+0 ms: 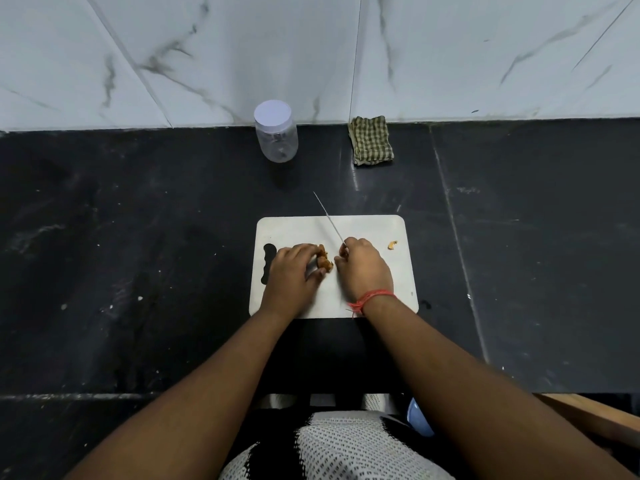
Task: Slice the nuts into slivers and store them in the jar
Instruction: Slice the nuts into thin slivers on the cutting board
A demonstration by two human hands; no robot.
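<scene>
- Head view showed the right hand curled round the handle of a knife; the handle itself was hidden inside the fist, and only the thin blade showed, running up and to the left from the knuckles and past the far edge of the board.
- Just left of that grip, the left hand had its fingers bent over a small clump of brown nuts, thumb and fingertips pinching it against the board.
- The nuts lay between the two hands, touching the left fingertips and just beside the right knuckles.
- A red thread band circled the right wrist, right behind the grip.
- To the right of the knife hand, apart from it, one lone pale nut piece sat on the board.
- Under both hands lay the white board, its cut-out handle slot just left of the left hand.
- The board rested on a black counter speckled with pale crumbs.
- Beyond the blade tip, well apart from the hands, a clear jar stood upright by the wall with its white lid on; it looked to hold nothing.
- Right of the jar, a folded checked cloth lay against the foot of the marbled wall.
- Nearest the camera, both bare forearms reached in over a patterned black-and-white garment.
</scene>
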